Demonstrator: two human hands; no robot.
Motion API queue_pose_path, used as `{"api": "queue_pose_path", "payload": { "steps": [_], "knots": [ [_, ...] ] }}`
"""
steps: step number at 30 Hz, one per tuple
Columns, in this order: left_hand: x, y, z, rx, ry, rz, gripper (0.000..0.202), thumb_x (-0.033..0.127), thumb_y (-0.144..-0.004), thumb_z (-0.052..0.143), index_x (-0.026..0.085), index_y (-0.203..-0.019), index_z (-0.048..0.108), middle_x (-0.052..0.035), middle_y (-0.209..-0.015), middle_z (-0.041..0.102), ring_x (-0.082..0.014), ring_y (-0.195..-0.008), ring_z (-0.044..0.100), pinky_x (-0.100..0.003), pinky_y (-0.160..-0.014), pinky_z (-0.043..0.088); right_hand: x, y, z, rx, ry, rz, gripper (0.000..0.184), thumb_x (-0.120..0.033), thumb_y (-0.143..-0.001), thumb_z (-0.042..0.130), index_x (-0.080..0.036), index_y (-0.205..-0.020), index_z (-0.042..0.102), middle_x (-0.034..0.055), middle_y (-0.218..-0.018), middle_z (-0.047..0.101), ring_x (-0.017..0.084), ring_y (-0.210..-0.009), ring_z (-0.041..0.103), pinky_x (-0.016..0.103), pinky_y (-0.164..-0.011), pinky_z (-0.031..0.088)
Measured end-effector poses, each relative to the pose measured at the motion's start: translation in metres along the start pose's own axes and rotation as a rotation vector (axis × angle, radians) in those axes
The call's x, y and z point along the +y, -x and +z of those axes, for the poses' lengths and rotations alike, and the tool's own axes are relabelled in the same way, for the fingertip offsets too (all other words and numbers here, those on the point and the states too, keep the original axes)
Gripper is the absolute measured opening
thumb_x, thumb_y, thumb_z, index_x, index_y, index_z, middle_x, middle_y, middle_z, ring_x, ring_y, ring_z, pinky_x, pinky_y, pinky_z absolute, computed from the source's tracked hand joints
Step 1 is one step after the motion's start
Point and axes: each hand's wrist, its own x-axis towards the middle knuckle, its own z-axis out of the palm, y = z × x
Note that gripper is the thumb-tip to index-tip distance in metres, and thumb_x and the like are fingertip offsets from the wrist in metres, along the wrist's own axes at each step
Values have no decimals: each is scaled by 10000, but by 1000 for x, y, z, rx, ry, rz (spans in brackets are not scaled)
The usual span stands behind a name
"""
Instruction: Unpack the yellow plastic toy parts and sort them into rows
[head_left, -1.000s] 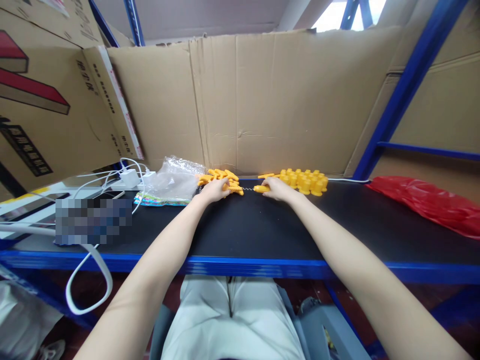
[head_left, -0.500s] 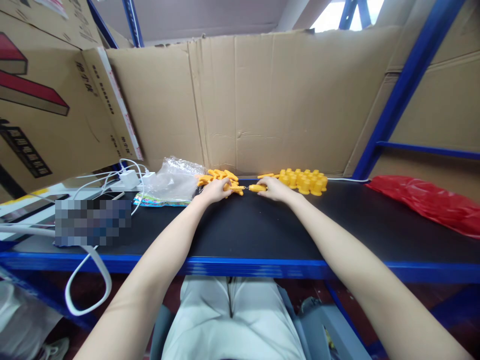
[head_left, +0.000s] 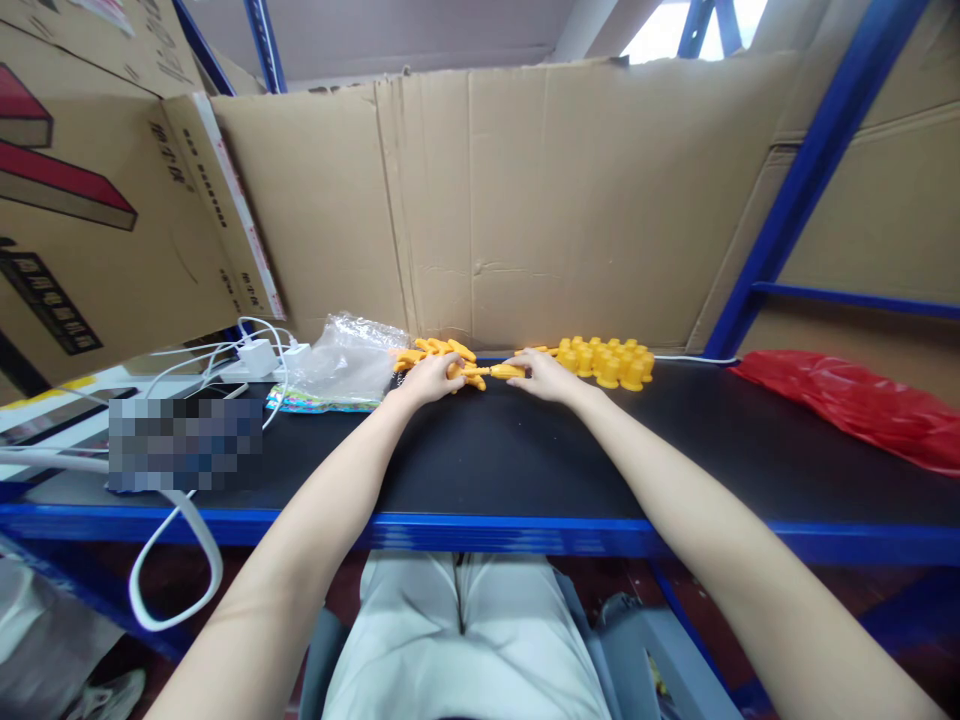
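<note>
While left hand [head_left: 433, 379] holds slim orange piece [head_left: 473, 371] in closed grip (head view), right hand [head_left: 546, 377] grips second orange piece [head_left: 507, 371]; pieces lie end to end between hands over black tabletop [head_left: 510, 460], contact too small to tell. Orange pile [head_left: 444, 350] sits beside left hand. Yellow pieces [head_left: 606, 361] stand grouped beside right hand; red plastic [head_left: 847, 402] lies farther right.
</note>
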Motion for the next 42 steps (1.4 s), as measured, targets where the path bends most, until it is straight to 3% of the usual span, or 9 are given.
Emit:
{"api": "queue_pose_path", "payload": {
  "steps": [9, 15, 22, 27, 31, 35, 38, 42],
  "knots": [
    [-2, -1, 0, -8, -7, 8, 300, 379, -799, 563, 175, -1012, 615, -38, -766, 640, -167, -702, 570, -250, -651, 384, 1, 0, 3, 35, -74, -34, 337, -203, -781, 641, -176, -1117, 658, 80, -942, 584, 181, -856, 585, 337, -829, 470],
    [-3, -1, 1, -7, -18, 8, 281, 365, -791, 571, 171, -987, 625, -37, -753, 643, -169, -710, 582, -249, -651, 393, 15, -3, 4, 25, -380, -13, 521, -175, -693, 708, -200, -1189, 554, 71, -1078, 587, 162, -896, 597, 374, -876, 492],
    [-3, -2, 0, 58, -30, 18, 236, 322, -781, 567, 182, -961, 629, -9, -702, 619, -156, -671, 574, -240, -632, 380, 14, -2, 2, -77, -693, 152, 277, -281, -780, 667, -161, -1010, 569, 62, -894, 660, 142, -769, 655, 330, -809, 522],
    [-2, -2, 0, 67, -22, 21, 224, 332, -781, 581, 184, -940, 638, -12, -696, 623, -163, -683, 583, -247, -650, 395, 6, -2, 3, -100, -759, 248, 277, -428, -862, 569, -156, -910, 572, 48, -737, 670, 130, -632, 656, 256, -637, 525],
    [-4, -2, 2, 68, -18, 10, 236, 323, -771, 596, 187, -960, 637, -8, -706, 626, -156, -689, 582, -244, -666, 399, 6, -2, 3, -92, -761, 274, 260, -401, -883, 550, -158, -974, 550, 42, -736, 671, 112, -606, 651, 220, -584, 512],
    [-4, -3, 3, 74, -17, 0, 239, 329, -774, 594, 186, -961, 636, -15, -716, 631, -164, -693, 582, -251, -667, 405, 13, 0, 0, -133, -827, 251, 436, -304, -745, 724, -165, -1098, 511, 33, -767, 674, 131, -663, 664, 245, -623, 519],
    [-2, -3, 3, 82, -12, 3, 239, 341, -774, 598, 185, -950, 634, -16, -707, 625, -167, -687, 578, -257, -666, 406, 15, 1, 0, -140, -865, 242, 448, -277, -695, 760, -158, -1050, 516, 26, -759, 670, 130, -658, 661, 252, -633, 513],
    [-2, -4, 3, 96, -12, -5, 250, 337, -758, 618, 178, -952, 630, -14, -702, 619, -167, -677, 573, -262, -670, 407, 14, 0, 0, -127, -853, 240, 345, -309, -742, 718, -143, -983, 535, 48, -771, 683, 122, -618, 651, 243, -595, 498]
  ]
}}
